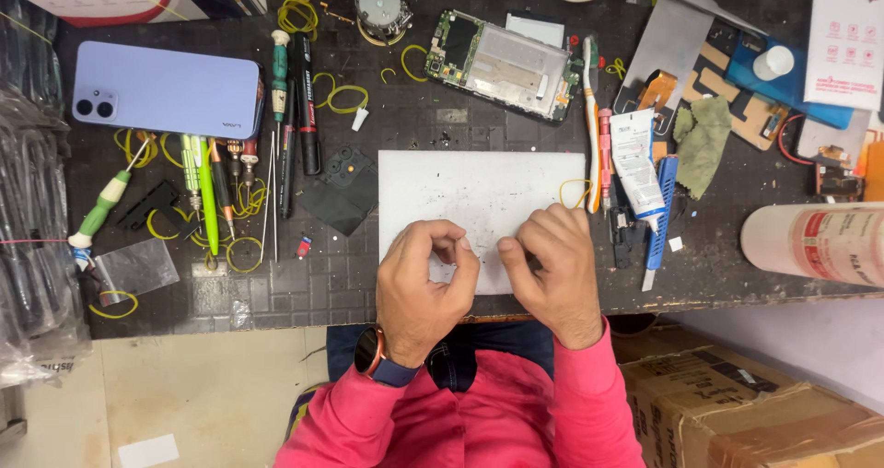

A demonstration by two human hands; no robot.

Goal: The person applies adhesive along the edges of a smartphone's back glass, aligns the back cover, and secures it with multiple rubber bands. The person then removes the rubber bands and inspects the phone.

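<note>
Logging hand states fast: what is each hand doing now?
Left hand: fingers curled, content cannot be told.
Right hand: fingers curled, content cannot be told.

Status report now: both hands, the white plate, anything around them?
Left hand and right hand curled, fingertips together over white plate; whatever they pinch is too small to tell. Yellow rubber band on plate's right edge. Toothbrush beside it.

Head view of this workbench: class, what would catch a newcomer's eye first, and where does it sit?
Most striking are the left hand and right hand, curled close together over a white mat at the bench's near edge; whether they pinch anything cannot be seen. At far left a lilac phone lies back up. Above the mat sits an opened phone body with its circuit board bare.
</note>
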